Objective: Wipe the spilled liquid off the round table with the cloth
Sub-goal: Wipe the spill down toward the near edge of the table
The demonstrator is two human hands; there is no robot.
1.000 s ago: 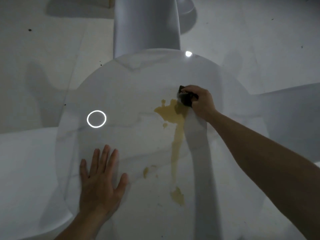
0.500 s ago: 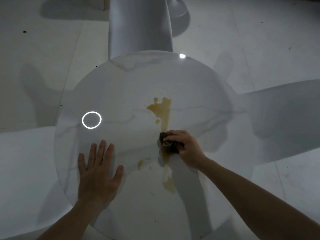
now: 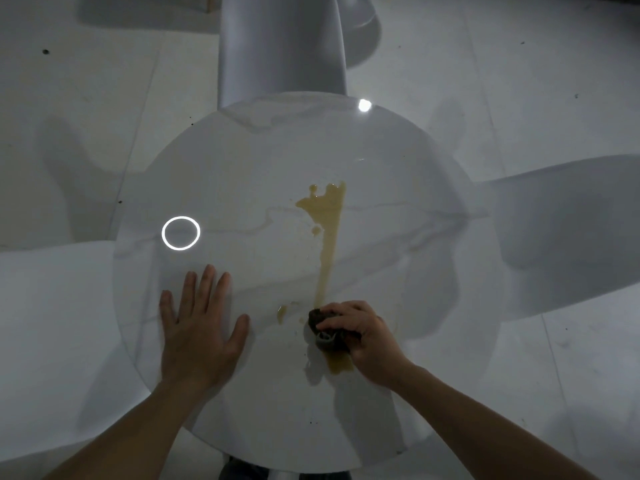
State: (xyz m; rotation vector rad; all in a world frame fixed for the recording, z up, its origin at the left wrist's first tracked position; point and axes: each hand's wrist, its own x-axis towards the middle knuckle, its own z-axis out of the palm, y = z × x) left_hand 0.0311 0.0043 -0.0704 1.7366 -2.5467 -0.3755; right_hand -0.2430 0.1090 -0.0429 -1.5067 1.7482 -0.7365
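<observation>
Two hands are on the tabletop. The right hand (image 3: 367, 336) has its fingers (image 3: 341, 311) curled over and clamped down on a bunched dark cloth (image 3: 327, 332), pressing it flat to the surface at the near right of centre. The cloth sits across the lower run of the spilled liquid (image 3: 329, 233); a small tan patch shows just below it, touching its near edge, and a separate small drop lies just beside it on the left. From the cloth the spill runs away as a narrow tan streak and widens into an irregular pool near the middle of the top.

The left hand (image 3: 197, 327) lies palm down, fingers straight and slightly spread with the thumb held wide, holding nothing. It rests well to the left of the spill and does not touch it.

Both forearms enter from the near edge. The round table (image 3: 242, 161) is pale with faint grey veining. Its glossy surface carries a bright ring reflection (image 3: 180, 233) beyond the left hand and a small bright spot at the far edge.

Nothing stands between the cloth and the remaining streak. A pale curved chair back (image 3: 282, 46) stands against the far rim. Pale floor tiles (image 3: 79, 109) surround the table, with broad shadows across them on both sides.
</observation>
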